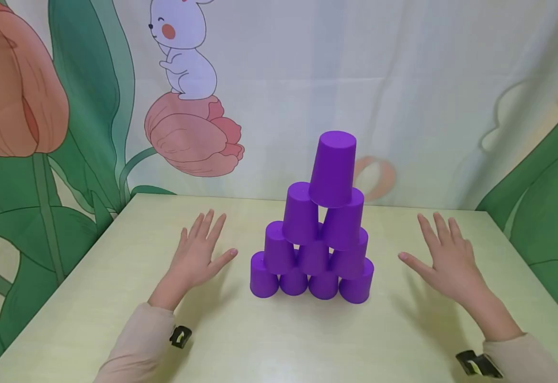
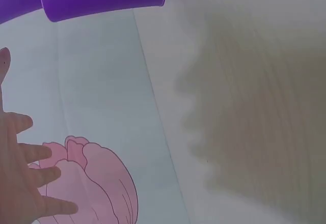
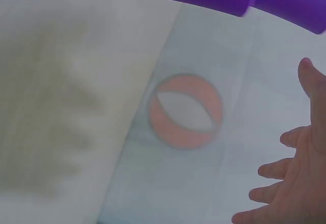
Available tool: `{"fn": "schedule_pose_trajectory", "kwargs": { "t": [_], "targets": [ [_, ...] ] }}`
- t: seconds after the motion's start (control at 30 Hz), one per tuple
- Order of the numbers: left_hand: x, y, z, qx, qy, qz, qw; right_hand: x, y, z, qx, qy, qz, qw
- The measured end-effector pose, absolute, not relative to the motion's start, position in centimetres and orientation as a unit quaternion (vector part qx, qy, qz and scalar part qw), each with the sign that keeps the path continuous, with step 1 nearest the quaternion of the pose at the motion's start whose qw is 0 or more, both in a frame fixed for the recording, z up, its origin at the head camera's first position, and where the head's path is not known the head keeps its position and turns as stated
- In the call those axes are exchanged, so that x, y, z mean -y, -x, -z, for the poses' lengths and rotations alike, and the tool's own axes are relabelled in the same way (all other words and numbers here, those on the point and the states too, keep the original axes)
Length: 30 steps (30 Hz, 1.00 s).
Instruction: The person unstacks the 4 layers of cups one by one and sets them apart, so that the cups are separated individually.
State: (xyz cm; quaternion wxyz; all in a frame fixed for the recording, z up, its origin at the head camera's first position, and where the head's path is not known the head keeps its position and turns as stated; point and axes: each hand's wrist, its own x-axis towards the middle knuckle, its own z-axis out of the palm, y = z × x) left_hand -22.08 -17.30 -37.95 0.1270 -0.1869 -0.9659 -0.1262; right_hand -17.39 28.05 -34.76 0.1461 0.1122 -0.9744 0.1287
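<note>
In the middle of the table (image 1: 116, 298) sits a pyramid of upside-down purple cups (image 1: 313, 255), four rows tall, so nothing's inside them. Left hand (image 1: 197, 258) and right hand (image 1: 446, 260) hover either side, fingers spread, holding nothing.

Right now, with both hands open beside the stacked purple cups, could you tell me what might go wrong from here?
The cup pyramid is tall and narrow, and its top cup looks slightly tilted on the two beneath, so a small jolt might tip it. The left hand and right hand are spread open on either side; a sideways brush against a bottom cup could bring down every row. A knock to the table might do the same.
</note>
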Motion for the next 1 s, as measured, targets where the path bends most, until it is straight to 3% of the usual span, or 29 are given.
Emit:
{"fn": "schedule_pose_trajectory", "kwargs": {
  "t": [0.3,0.67,1.0],
  "targets": [
    [16.2,21.4,38.7,0.935,0.268,0.189,0.138,-26.7,17.7,31.0,0.949,-0.153,-0.204,0.186],
    [14.4,21.3,39.5,0.902,0.304,0.304,0.049,-23.2,18.4,26.5,0.920,-0.188,-0.305,0.159],
    [13.2,21.6,39.8,0.873,0.327,0.361,0.001,-20.7,19.1,25.2,0.863,-0.242,-0.402,0.185]
  ]
}}
